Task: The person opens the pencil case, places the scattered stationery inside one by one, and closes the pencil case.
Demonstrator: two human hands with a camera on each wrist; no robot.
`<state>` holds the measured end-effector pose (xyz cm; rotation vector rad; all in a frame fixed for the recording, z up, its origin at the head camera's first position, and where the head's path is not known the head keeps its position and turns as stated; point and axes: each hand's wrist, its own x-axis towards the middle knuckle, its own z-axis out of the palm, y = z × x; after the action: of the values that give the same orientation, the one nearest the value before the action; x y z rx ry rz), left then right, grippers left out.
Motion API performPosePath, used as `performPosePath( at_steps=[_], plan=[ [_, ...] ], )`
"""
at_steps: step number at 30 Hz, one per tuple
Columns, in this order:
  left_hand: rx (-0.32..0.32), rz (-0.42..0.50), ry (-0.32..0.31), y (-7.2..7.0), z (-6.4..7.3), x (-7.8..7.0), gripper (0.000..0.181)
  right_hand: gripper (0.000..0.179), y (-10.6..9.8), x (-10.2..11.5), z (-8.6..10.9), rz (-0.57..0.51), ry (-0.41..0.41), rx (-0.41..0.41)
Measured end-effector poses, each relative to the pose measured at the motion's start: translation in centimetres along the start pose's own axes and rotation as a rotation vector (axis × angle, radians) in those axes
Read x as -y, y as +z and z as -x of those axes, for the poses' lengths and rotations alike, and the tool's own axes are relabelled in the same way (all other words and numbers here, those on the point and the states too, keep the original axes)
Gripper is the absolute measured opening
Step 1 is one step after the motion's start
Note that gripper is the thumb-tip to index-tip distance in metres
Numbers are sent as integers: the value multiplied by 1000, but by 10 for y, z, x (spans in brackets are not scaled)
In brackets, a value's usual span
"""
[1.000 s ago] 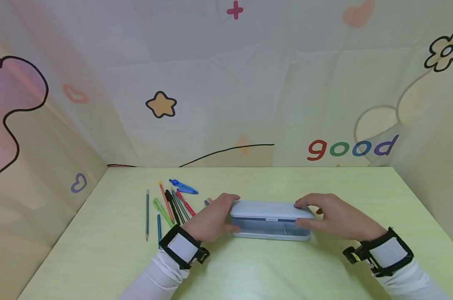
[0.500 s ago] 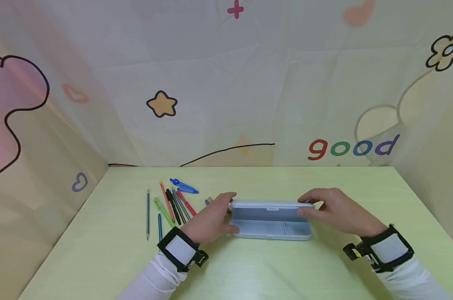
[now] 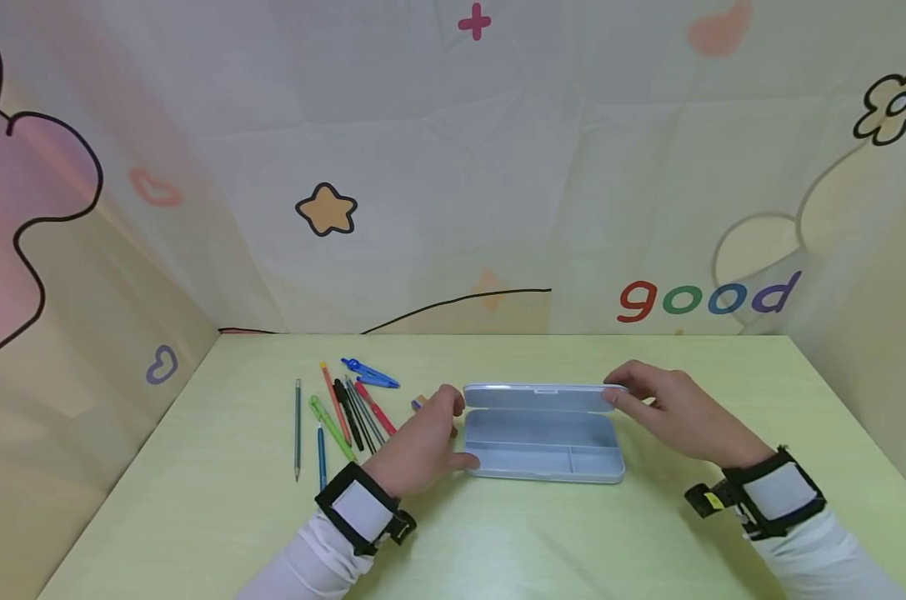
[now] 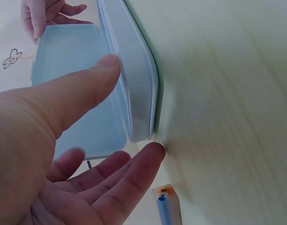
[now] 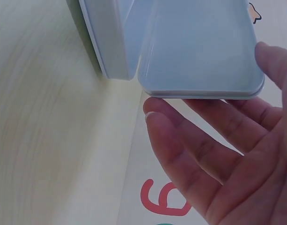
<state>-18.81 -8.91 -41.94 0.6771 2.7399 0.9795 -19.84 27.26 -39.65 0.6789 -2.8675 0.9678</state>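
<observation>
A pale blue pencil case point(image 3: 528, 462) lies on the table with its lid point(image 3: 538, 398) raised at the back. Inside, a long section and small front compartments show bare. My left hand point(image 3: 420, 450) holds the case's left end, its thumb point(image 4: 94, 86) at the front rim and its fingers around the end. At the lid's right end, my right hand point(image 3: 673, 417) grips the edge between thumb and fingers. In the right wrist view, fingers point(image 5: 199, 145) extend beneath the lid's end, with the thumb on its edge.
Left of the case lie several pens and pencils, including a green pen point(image 3: 331, 427), a red pen point(image 3: 375, 407) and a lone pencil point(image 3: 297, 429). A blue compass point(image 3: 370, 372) is behind them. A small tan-and-blue block point(image 3: 418, 403) sits beside my left hand.
The lid has swung up and back from nearly closed, uncovering the inside. My right hand has risen and moved back with it. My left hand has stayed at the left end.
</observation>
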Motion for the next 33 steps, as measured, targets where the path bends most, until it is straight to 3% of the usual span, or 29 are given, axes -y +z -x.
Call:
performPosePath(
  at_steps=[7,22,33],
  plan=[
    [14,-93,65,-1,1,-1,56,21,0,-1,-3,-113,40,-33],
    [33,-167,113,0,3,-3,45,31,12,-14,-16,-136,109,-173],
    [38,-171,106,1,3,-2,43,41,19,-17,-24,-134,207,-157]
  ],
)
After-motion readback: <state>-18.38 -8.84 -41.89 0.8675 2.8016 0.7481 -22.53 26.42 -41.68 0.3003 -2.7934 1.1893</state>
